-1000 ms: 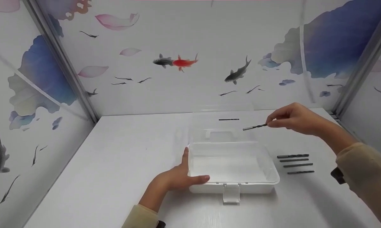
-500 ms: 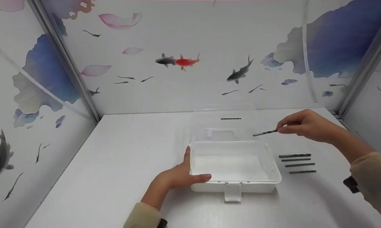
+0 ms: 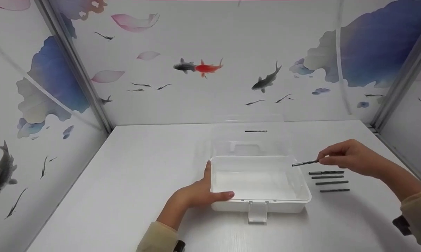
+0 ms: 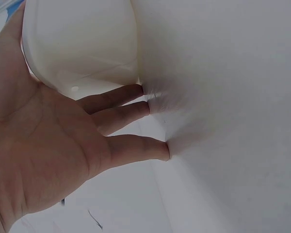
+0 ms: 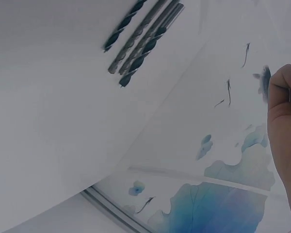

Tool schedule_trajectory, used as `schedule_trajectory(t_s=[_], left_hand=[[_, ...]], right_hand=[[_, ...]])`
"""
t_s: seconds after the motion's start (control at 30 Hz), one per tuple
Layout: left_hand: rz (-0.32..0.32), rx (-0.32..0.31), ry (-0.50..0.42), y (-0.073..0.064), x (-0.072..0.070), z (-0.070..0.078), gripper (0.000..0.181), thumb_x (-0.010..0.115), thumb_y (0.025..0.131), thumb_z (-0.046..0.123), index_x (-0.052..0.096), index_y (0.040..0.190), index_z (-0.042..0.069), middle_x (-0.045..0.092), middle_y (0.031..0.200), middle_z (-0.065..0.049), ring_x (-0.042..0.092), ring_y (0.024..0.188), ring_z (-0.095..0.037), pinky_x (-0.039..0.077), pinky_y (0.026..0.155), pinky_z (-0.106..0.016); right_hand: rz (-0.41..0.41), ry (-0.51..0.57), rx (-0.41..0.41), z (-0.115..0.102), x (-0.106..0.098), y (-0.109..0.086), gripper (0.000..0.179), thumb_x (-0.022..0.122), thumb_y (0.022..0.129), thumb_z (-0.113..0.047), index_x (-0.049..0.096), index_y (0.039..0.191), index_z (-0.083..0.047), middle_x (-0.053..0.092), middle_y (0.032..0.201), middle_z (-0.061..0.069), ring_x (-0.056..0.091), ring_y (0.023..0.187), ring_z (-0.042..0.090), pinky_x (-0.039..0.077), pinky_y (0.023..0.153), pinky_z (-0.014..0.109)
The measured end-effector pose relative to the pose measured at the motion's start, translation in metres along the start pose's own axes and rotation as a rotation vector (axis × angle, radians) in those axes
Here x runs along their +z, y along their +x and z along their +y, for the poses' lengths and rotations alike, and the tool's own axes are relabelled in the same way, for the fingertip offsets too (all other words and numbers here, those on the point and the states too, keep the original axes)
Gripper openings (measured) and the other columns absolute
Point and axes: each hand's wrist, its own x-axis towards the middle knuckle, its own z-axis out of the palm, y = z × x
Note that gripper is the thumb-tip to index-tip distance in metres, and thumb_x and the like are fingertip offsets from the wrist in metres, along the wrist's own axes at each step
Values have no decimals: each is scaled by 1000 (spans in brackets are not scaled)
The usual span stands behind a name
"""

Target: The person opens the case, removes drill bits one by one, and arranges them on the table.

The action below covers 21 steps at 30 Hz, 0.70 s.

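Observation:
My right hand (image 3: 350, 158) pinches a dark drill bit (image 3: 304, 163) by one end, its other end overlapping the back right corner of the clear plastic box (image 3: 261, 206). In the right wrist view only part of that hand (image 5: 287, 97) shows, at the right edge. My left hand (image 3: 195, 194) lies against the box's left side with the thumb along the front rim. From the left wrist, its fingers (image 4: 136, 147) look straight and spread, tips at the tabletop beside the box wall (image 4: 87, 43). Nothing shows inside the box.
Several drill bits (image 3: 332, 182) lie in a row right of the box. One thinner bit (image 3: 256, 131) shows at the back, in the area of the clear raised lid (image 3: 219, 148). A latch (image 3: 257, 212) hangs at the box's front. Printed panels (image 3: 196, 101) enclose the white table (image 3: 133, 182).
My right hand has moved down and to the right with the drill bit, from behind the box to its back right corner. The left hand keeps its place on the box.

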Motion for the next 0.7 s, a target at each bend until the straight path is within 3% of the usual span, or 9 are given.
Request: schedule_trajectory(t_s=[0.27, 0.53, 0.7], left_hand=[[-5, -17, -2, -2, -2, 0, 131, 62, 74, 79, -23, 154, 19, 29, 158, -21, 34, 146, -29, 32, 116, -48], [-3, -20, 11, -2, 0, 1, 132, 63, 74, 78, -22, 155, 18, 33, 156, -23, 38, 143, -28, 34, 115, -47], [3, -17, -2, -1, 0, 0, 132, 63, 73, 79, -22, 155, 19, 29, 158, -22, 36, 145, -28, 32, 116, -47]], right_hand=[[-25, 43, 8, 18, 7, -11, 18, 67, 93, -36, 75, 106, -26, 73, 107, 3, 66, 89, 10, 55, 75, 26], [-46, 67, 56, 43, 15, -30, 23, 67, 93, -35, 75, 109, -21, 73, 109, -1, 65, 91, 2, 54, 75, 23], [-56, 69, 84, 57, 15, -39, 22, 67, 93, -35, 76, 107, -21, 73, 106, -1, 59, 83, 1, 51, 68, 23]])
